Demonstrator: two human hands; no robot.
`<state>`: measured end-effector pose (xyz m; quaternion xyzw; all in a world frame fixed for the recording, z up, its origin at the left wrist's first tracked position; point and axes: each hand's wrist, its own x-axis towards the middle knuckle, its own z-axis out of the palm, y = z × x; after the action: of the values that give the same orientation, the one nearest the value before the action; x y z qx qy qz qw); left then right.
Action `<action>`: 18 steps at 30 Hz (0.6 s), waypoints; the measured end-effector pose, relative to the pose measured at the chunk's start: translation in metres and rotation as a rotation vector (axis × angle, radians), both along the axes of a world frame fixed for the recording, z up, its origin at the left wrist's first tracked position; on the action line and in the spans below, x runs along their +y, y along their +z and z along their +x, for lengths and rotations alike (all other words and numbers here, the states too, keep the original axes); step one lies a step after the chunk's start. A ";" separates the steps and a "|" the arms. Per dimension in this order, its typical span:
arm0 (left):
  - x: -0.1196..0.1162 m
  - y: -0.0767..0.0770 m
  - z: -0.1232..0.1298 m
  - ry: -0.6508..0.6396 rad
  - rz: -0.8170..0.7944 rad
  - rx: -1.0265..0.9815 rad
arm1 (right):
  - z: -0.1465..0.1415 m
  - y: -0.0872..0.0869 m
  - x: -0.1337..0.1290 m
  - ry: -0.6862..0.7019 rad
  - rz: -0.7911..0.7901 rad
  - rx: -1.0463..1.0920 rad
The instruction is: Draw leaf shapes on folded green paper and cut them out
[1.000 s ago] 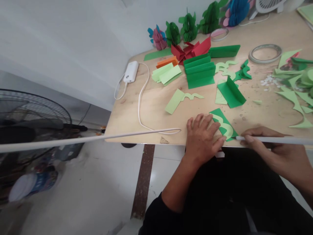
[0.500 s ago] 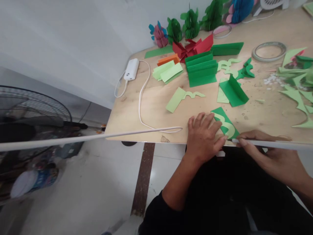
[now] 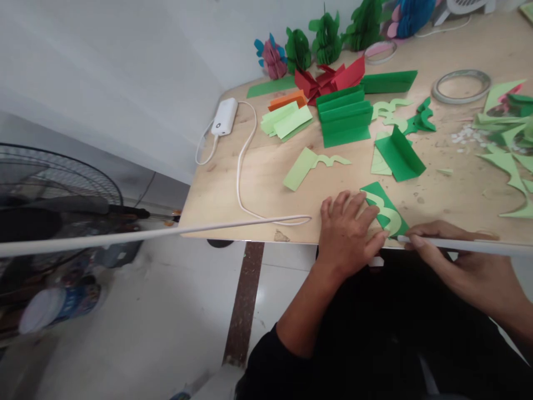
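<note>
1. Okay, the left hand is down flat on a dark green paper card, fingers spread, grip wide apart, pressing on the paper with nothing pinched
2. That card lies right at the near edge of the bench, angled, with a curvy light green paper strip on top of it, and the left hand's fingers are touching the card just beside that strip
3. Over to the right hand, grip closed around a slim white tool, running almost along the near edge of the bench, its tip right up at the lower corner of the card; too blurred to say exactly what tool it is
4. Behind the card, toward the middle of the bench, a folded green paper piece stands tented, and a stack of pleated green paper sits beyond it, with red folded paper at the far side
5. At the bench's left end, a white power bank trails a white cable along the top and over the near edge
6. At the right end of the bench, cut light green paper scraps are piled up, with a roll of tape just behind them
7. Along the far edge of the bench, a row of honeycomb paper plants lines up against the wall
</note>
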<state>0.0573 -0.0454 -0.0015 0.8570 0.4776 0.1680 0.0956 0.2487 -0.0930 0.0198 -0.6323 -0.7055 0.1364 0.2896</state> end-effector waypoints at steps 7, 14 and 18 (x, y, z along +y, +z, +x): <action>0.000 0.001 0.000 0.001 -0.004 -0.009 | -0.002 0.002 0.001 0.025 0.027 -0.014; 0.000 0.000 0.000 0.002 -0.009 -0.010 | 0.003 0.001 0.000 -0.056 -0.068 0.012; 0.000 0.000 0.000 0.003 -0.005 -0.005 | 0.004 0.000 0.001 -0.084 -0.080 0.037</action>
<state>0.0577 -0.0458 -0.0015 0.8558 0.4789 0.1691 0.0985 0.2524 -0.0924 0.0194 -0.6698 -0.6669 0.1637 0.2826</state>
